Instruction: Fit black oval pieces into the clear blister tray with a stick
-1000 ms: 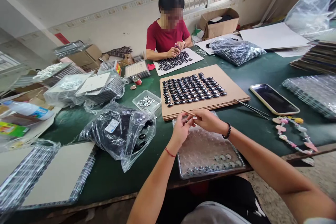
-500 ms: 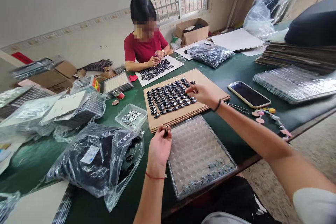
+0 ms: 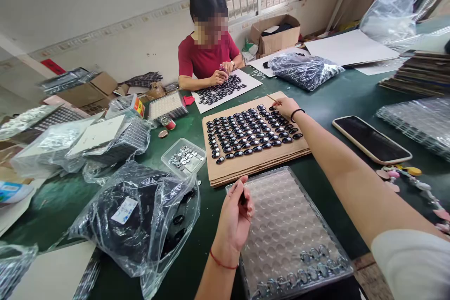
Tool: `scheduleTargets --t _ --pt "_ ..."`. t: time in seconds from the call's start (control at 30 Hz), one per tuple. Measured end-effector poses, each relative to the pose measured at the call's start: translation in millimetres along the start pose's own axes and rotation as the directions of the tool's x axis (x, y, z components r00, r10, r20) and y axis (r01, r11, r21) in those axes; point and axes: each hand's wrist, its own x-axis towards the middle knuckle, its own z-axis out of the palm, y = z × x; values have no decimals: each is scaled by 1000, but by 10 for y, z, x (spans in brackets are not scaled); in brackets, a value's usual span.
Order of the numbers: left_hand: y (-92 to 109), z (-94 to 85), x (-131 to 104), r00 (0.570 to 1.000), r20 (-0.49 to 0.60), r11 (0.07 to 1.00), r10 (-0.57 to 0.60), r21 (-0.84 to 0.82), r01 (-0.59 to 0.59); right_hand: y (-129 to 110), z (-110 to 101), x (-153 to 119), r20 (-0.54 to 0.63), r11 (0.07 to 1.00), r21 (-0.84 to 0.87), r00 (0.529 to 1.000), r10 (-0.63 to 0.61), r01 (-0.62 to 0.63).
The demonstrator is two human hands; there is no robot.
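My left hand (image 3: 236,218) is closed around a small black piece (image 3: 243,198), palm up, over the left edge of a clear plastic tray (image 3: 277,215) with round hollows. My right hand (image 3: 285,107) pinches a thin wooden stick (image 3: 273,99) at the far right end of the rows, its fingertips down by the black ovals. Rows of glossy black oval pieces (image 3: 247,151) with pale shiny centres lie on a stack of brown cardboard (image 3: 225,177). Small ring-like clear pieces (image 3: 312,273) sit along the tray's near side.
A shallow clear box (image 3: 200,165) holds small metal discs. Left of it lies a plastic bag (image 3: 105,225) of black pieces. A phone (image 3: 371,138) and a beaded strap (image 3: 422,185) are at right. Across the table, a person (image 3: 207,51) handles black pieces on a white board (image 3: 250,76).
The view has shifted and come closer. My right hand has moved with the stick from over the rows to their far right end. My left hand keeps its grip on the black piece.
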Motion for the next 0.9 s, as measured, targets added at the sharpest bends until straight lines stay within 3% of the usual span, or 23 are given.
scheduleTargets --t 0.23,0.43,0.53,0.67,0.8,0.9 --pt "-63 12 8 992 122 999 -40 40 36 -66 -7 -9 2 1000 -19 1000 -9 9" --pt "-92 -3 60 984 174 999 -38 -23 43 -177 -188 -313 -209 999 34 978 13 -6" --pt "-79 2 64 986 164 997 -12 -70 24 -330 -375 -845 -334 951 295 943 16 88" --pt "-82 20 56 979 204 995 22 -97 -3 -681 -573 -1938 -199 769 610 976 -85 191" --pt "-101 43 37 977 215 996 15 -94 6 -890 -528 -2916 -91 691 701 983 -161 178" --pt "-105 53 43 977 212 997 35 -78 -18 -884 -449 -3331 -44 716 685 988 -148 138"
